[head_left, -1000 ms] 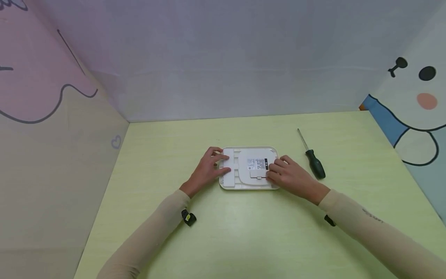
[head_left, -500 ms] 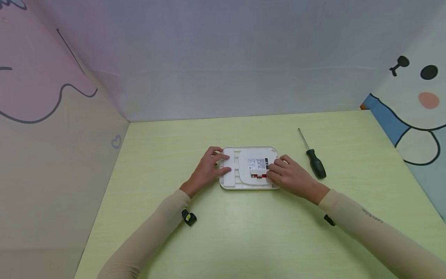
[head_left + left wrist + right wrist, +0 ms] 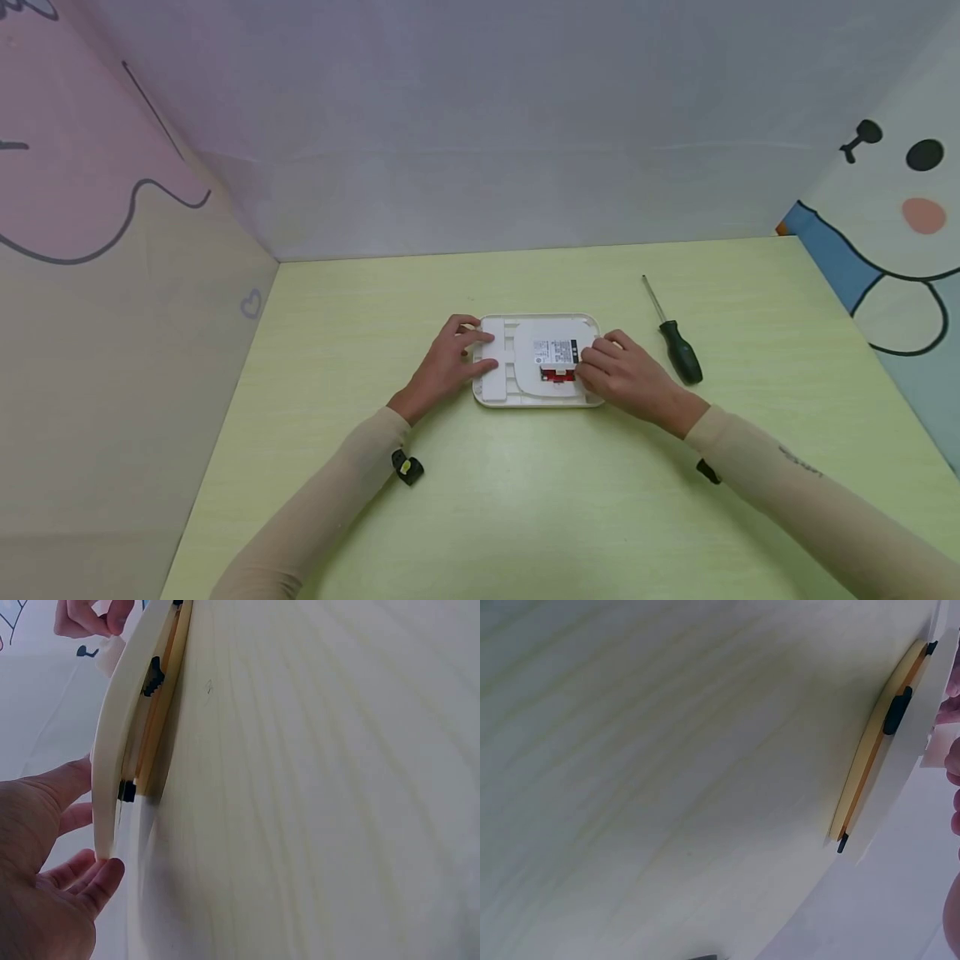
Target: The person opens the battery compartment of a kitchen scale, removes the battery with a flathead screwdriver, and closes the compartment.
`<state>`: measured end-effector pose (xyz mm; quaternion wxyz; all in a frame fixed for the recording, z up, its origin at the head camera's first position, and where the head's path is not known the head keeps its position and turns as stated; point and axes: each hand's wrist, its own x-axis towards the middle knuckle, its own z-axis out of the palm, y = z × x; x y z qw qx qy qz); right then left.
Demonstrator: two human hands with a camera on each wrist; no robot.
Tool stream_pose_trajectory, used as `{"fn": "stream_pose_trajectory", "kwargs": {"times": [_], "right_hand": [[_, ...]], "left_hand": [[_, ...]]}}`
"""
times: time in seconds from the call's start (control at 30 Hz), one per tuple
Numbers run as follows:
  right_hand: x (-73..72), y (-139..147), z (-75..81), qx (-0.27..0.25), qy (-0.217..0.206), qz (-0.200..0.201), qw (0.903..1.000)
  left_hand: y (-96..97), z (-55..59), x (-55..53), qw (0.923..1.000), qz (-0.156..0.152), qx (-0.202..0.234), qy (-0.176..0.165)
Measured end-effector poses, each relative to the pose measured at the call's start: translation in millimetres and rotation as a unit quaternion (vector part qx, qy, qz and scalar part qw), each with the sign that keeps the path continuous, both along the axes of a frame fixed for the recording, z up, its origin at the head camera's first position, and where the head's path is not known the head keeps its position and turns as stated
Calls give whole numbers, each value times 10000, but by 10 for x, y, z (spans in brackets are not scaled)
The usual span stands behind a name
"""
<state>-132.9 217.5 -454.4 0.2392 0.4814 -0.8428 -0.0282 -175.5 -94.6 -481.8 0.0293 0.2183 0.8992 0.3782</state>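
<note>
A flat white device (image 3: 527, 335) with rounded corners, like a small scale turned underside up, lies on the table. Its back carries a printed label (image 3: 552, 351). Below the label a red battery compartment (image 3: 555, 377) shows, with its small white battery cover (image 3: 557, 367) tilted up. My right hand (image 3: 618, 379) pinches this cover at its right end; the fingers hide part of it. At the device's left edge my left hand (image 3: 446, 362) grips it, thumb and index finger over the white strip. The left wrist view shows fingertips (image 3: 105, 881) curled around the edge.
A screwdriver (image 3: 680, 354) with a dark green handle lies right of the device, tip pointing away. The pale yellow-green table (image 3: 525, 500) meets a plain wall (image 3: 495, 167) at the back. Printed cartoon panels stand at the left and right.
The battery cover has been lifted from its flat position, laying bare the red compartment, and tilts further up now. Both hands have stayed in nearly the same place.
</note>
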Motion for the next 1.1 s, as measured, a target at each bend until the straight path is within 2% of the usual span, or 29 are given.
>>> {"fn": "stream_pose_trajectory", "kwargs": {"times": [0.23, 0.47, 0.87, 1.1], "right_hand": [[-13, 65, 63, -77, -68, -174, 9998], [-38, 223, 93, 15, 128, -343, 9993], [-126, 710, 107, -679, 374, -617, 9951], [-113, 1015, 110, -749, 222, -977, 9921]], "left_hand": [[-4, 10, -5, 10000, 14, -23, -9], [6, 17, -5, 10000, 4, -7, 19], [11, 15, -4, 10000, 23, -12, -12], [11, 4, -10, 10000, -3, -4, -25]]}}
